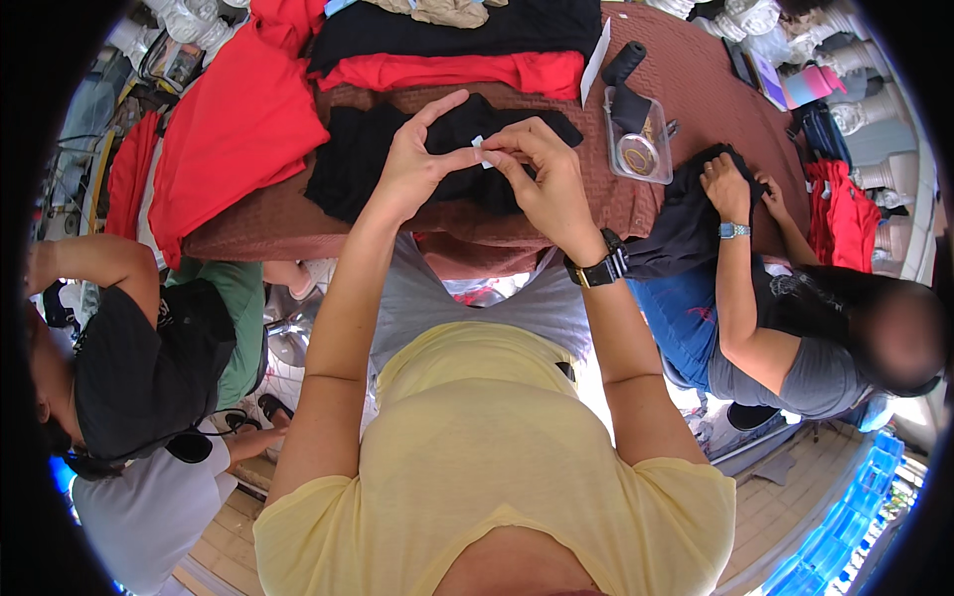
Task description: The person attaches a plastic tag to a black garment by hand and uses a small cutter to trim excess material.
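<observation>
Over a folded black cloth [350, 149] on the table, my two hands meet at a small white piece [484, 151], perhaps a label or a scrap of paper. My right hand [540, 174] pinches it between thumb and fingertips. My left hand [422, 159] has its index finger stretched up and away from the thumb, and the thumb tip touches the white piece. The other left fingers are mostly hidden. A black watch is on my right wrist.
A brown-covered table [686, 60] bears red fabric [238, 129], a black and red stack [457, 72] and a clear plastic box [641, 164] with black thread spools. At the right a person [785, 328] handles black cloth; other people sit at the left.
</observation>
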A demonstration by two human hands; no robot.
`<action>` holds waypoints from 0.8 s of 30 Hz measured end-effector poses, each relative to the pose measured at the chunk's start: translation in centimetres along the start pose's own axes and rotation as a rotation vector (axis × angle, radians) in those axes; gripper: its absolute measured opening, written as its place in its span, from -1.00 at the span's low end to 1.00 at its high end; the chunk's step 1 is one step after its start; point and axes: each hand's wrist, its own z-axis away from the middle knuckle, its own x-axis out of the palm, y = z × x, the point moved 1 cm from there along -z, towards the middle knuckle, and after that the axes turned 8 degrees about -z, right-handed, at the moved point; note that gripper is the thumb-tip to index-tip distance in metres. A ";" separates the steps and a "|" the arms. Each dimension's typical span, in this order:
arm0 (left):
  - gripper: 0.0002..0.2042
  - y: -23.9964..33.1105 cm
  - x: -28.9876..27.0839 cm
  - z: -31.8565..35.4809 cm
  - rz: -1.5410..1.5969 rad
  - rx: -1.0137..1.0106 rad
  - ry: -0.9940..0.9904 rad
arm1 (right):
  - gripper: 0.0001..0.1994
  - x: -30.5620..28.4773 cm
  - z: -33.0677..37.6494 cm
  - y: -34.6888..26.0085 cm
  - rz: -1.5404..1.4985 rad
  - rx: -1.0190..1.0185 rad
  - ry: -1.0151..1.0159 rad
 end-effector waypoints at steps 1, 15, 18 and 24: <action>-0.27 0.1 0.1 0.0 -0.027 0.012 0.005 | -0.92 0.1 0.0 0.1 0.002 -0.015 0.016; -0.26 -2.5 0.0 -0.4 -0.285 0.033 0.157 | -0.88 -6.1 -3.3 -11.3 -0.285 -0.599 0.236; -0.26 -3.7 0.4 -1.1 -0.345 0.037 0.163 | -0.91 -10.1 -2.2 -17.7 -0.324 -0.744 0.299; -0.27 -4.4 0.4 -0.9 -0.467 -0.022 0.213 | -0.91 -12.6 0.1 -23.0 -0.304 -0.832 0.279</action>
